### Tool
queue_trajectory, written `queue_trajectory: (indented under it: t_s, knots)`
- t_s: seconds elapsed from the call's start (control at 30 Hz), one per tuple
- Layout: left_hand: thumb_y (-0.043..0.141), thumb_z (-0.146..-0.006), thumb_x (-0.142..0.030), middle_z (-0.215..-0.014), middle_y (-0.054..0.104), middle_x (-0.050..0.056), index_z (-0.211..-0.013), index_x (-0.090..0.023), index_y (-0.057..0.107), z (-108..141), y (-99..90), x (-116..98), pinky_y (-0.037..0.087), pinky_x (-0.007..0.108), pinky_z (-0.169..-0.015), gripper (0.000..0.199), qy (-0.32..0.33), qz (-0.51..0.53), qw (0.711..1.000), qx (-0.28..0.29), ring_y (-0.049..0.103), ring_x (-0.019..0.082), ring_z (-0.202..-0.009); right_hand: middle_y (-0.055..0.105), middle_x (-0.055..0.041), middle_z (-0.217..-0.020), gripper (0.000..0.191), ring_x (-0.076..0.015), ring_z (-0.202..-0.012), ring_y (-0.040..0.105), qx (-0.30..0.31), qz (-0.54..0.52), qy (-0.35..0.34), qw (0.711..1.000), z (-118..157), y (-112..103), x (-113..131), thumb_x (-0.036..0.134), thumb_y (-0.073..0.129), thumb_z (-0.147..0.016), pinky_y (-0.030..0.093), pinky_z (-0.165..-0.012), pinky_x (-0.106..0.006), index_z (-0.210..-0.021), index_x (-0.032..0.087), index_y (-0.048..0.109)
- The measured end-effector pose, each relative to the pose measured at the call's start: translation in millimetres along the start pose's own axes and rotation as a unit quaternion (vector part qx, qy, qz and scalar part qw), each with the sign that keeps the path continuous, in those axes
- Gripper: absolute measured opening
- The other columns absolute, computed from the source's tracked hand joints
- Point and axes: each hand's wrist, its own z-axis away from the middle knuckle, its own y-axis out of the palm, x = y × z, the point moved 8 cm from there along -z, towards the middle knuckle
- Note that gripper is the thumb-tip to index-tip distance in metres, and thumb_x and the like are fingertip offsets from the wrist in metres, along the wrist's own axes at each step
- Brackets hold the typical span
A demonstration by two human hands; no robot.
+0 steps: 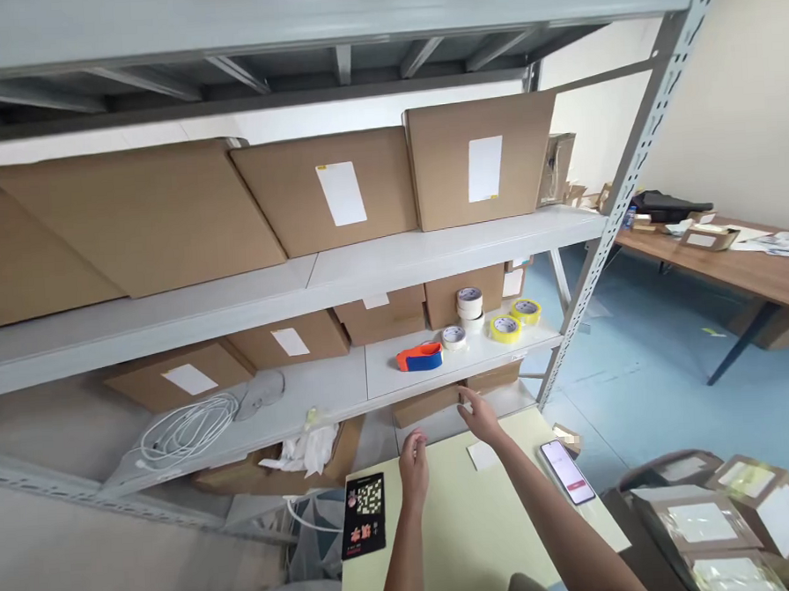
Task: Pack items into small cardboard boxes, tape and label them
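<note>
Over the back part of a pale yellow-green table (469, 521), my left hand (414, 460) is raised with its fingers curled together; whether anything is inside them is hidden. My right hand (478, 414) reaches further forward, fingers apart and nothing held, close to the cardboard boxes on the lowest shelf (427, 405). A small white card (483, 455) lies on the table below my right hand. To the left of my left hand is a black booklet (363, 515) with a grid on its cover. A phone (568, 472) with a lit screen rests at the table's right edge.
The metal rack (393, 258) ahead holds large cardboard boxes (336, 193). Its middle shelf bears an orange and blue tape dispenser (420, 357), tape rolls (506, 328) and a coiled white cable (190, 428). Parcels (701, 522) sit at lower right, a brown desk (750, 264) beyond.
</note>
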Motion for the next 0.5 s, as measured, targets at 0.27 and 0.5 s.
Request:
queue_trajectory:
  t_s: [0.27, 0.5]
  knots:
    - [0.053, -0.094, -0.06, -0.128, 0.073, 0.013, -0.086, -0.025, 0.068, 11.1, -4.1, -25.9, 0.052, 0.044, -0.106, 0.039, 0.032, -0.002, 0.999, -0.024, 0.066, 0.031, -0.126, 0.06, -0.0117, -0.154, 0.063, -0.0275, -0.148, 0.049, 0.086, 0.126, -0.105, 0.983, -112.5, 16.7, 74.9, 0.012, 0.06, -0.088, 0.038, -0.123, -0.04, -0.15, 0.02, 0.06]
    - [0.049, -0.095, -0.061, -0.127, 0.075, 0.012, -0.086, -0.026, 0.065, 25.4, -42.6, -2.3, 0.058, 0.04, -0.093, 0.039, 0.002, -0.024, 0.998, -0.061, 0.07, 0.03, -0.12, 0.071, -0.0169, -0.136, 0.045, -0.0352, -0.142, 0.048, 0.07, 0.312, -0.056, 0.946, -129.1, 44.4, 90.2, 0.012, 0.063, -0.089, 0.038, -0.111, -0.045, -0.131, 0.022, 0.075]
